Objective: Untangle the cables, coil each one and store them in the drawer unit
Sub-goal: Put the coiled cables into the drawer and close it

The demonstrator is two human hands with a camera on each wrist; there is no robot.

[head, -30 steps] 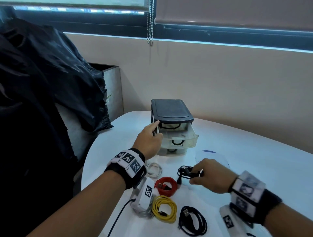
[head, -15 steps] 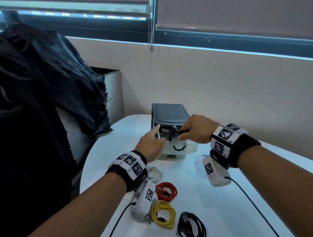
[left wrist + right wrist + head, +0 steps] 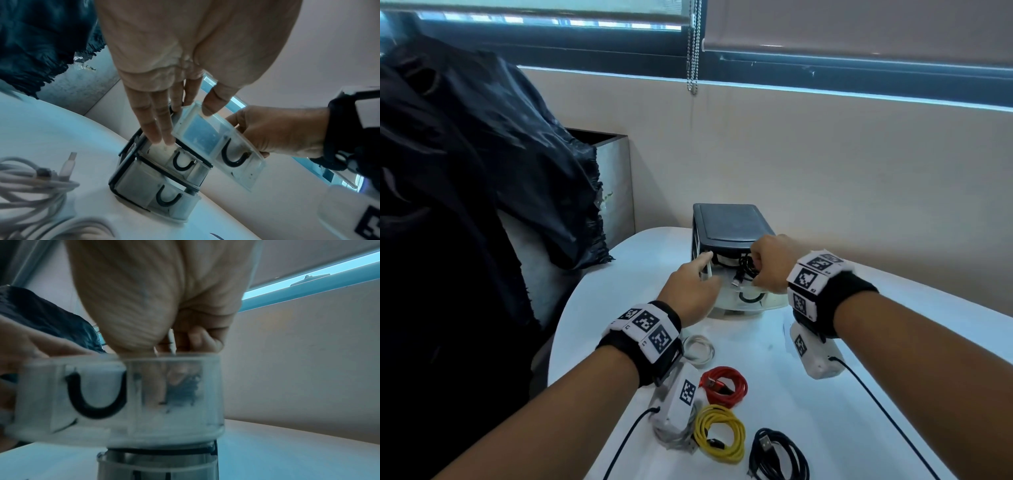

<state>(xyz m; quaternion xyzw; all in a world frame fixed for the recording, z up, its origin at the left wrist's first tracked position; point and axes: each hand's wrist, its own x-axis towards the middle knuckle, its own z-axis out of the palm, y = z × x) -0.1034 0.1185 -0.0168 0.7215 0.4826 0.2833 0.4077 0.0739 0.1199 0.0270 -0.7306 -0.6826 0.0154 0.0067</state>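
Drawer unit [image 3: 729,222] at bench [image 3: 893,325] rear, top drawer [image 3: 767,303] pulled out; coiled cables [image 3: 738,394] lie on bench in front.

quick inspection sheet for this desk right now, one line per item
surface: white table
job's things: drawer unit, one drawer pulled out; white coil, red coil, yellow coil, black coil on table
clutter: nothing seen
hands: left hand, straight fingers on drawer corner; right hand grips held black cable at open drawer
cables: wrist-camera leads trail over table
surroundings: black sheeting left; blind, bead chain behind
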